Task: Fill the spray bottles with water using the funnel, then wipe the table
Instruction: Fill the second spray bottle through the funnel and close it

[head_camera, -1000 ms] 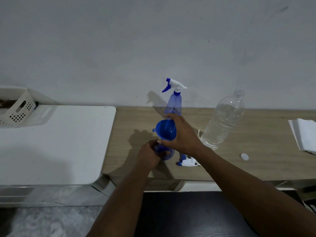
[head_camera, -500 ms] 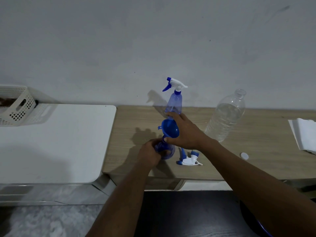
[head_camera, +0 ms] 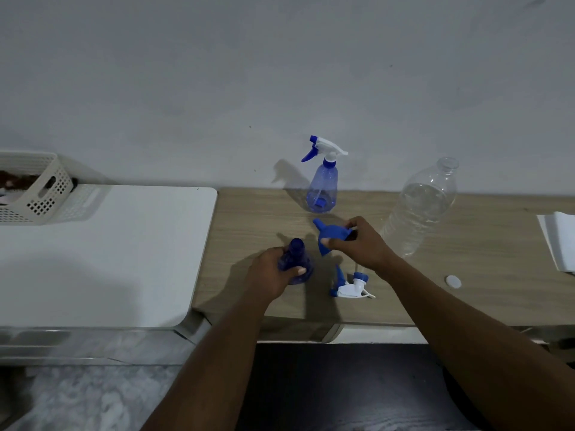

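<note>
Against a plain, matte grey-white wall [head_camera: 280, 73] stand two surfaces pushed side by side: a smooth white table [head_camera: 109, 250] with rounded corners on the left and a pale wood-grain table [head_camera: 482, 244] on the right, with mottled marble-look floor [head_camera: 77, 396] below. On the white table's far corner sits a cream plastic basket [head_camera: 37, 194] with a perforated lattice wall; what is inside is too dim to name. On the wooden table, a translucent blue spray bottle [head_camera: 323, 189], cone-shaped and fitted with its white-and-blue trigger, stands upright near the wall. The left hand [head_camera: 267, 275] has its fingers wrapped round the body of a second, uncapped spray bottle [head_camera: 297, 259] of the same blue plastic, upright near the front edge. Just beside its open neck, but not in it, the right hand [head_camera: 362, 244] pinches a solid blue funnel [head_camera: 331, 236] by the rim between thumb and fingers, tilted with the spout pointing down and to the left. A loose trigger head [head_camera: 350, 287] lies on its side in front of the funnel. To the right stands a clear ribbed water bottle [head_camera: 420, 213], uncapped and largely full, with its small white cap [head_camera: 453, 281] lying flat well apart from it. At the right edge lies a folded white sheet [head_camera: 558, 241], cloth or paper, cut off by the frame.
</note>
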